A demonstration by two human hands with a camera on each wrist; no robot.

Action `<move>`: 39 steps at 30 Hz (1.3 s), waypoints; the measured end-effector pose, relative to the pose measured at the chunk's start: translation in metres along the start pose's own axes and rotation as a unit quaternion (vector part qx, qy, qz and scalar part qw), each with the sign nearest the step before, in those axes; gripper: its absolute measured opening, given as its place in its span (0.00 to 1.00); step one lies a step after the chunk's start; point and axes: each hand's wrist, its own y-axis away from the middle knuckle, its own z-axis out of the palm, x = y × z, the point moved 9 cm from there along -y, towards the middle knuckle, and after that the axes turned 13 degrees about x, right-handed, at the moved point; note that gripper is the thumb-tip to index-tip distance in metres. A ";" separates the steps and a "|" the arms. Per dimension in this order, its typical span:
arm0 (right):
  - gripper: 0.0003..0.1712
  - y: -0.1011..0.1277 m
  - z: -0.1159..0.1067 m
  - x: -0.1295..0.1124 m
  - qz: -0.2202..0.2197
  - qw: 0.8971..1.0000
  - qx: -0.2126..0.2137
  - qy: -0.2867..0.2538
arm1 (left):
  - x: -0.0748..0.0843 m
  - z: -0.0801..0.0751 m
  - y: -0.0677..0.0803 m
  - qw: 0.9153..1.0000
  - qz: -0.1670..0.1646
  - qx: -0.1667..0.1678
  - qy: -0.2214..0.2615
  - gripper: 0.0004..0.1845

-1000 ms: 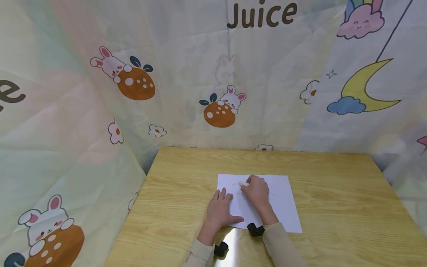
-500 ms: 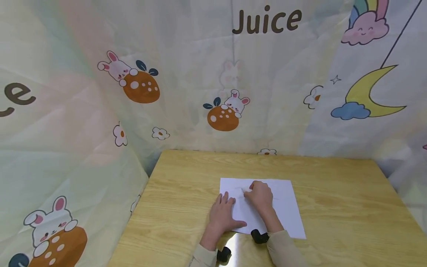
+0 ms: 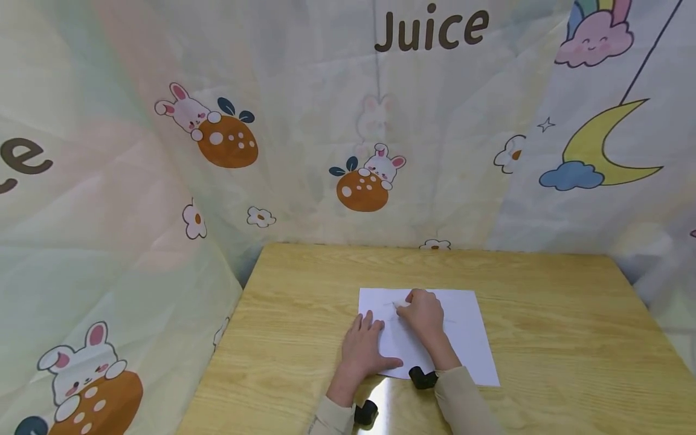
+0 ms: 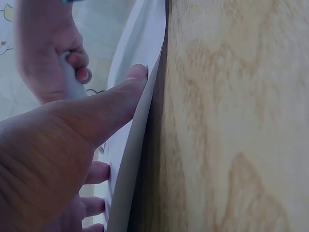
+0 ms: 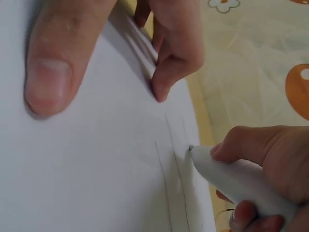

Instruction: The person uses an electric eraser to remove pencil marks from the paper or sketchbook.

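Note:
A white sheet of paper [image 3: 470,353] lies on the wooden table. Flat on its left part rests my left hand [image 3: 364,350], fingers spread, thumb stretched along the near edge. My right hand [image 3: 425,315] grips a thick white pen-shaped tool [image 5: 236,181] with a small dark tip, which meets the paper near its far edge. Thin dark lines [image 5: 176,166] run across the sheet beside the tip. In the left wrist view, the paper's near edge [image 4: 137,133] curves up slightly from the wood under my thumb [image 4: 113,104].
The wooden table [image 3: 554,326] extends around the sheet on all sides. A printed fabric backdrop [image 3: 293,121] with rabbits and a moon hangs behind and to the left. Black wrist cameras [image 3: 423,377] sit at both sleeves.
The head view has shifted a little. My right hand and the tool's tip make only small movements near the paper's far edge, while my left hand keeps its place on the sheet.

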 end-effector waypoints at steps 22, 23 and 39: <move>0.16 -0.003 0.005 0.000 0.006 1.000 -0.007 -0.009 | -0.001 -0.002 -0.001 1.000 0.007 0.003 -0.005 0.51; 0.16 -0.002 0.005 0.000 0.009 1.000 -0.009 -0.009 | -0.001 -0.002 -0.001 1.000 0.009 0.003 -0.001 0.51; 0.16 0.001 0.004 0.000 0.020 1.000 -0.021 0.003 | 0.000 0.001 0.000 1.000 0.009 0.001 -0.003 0.52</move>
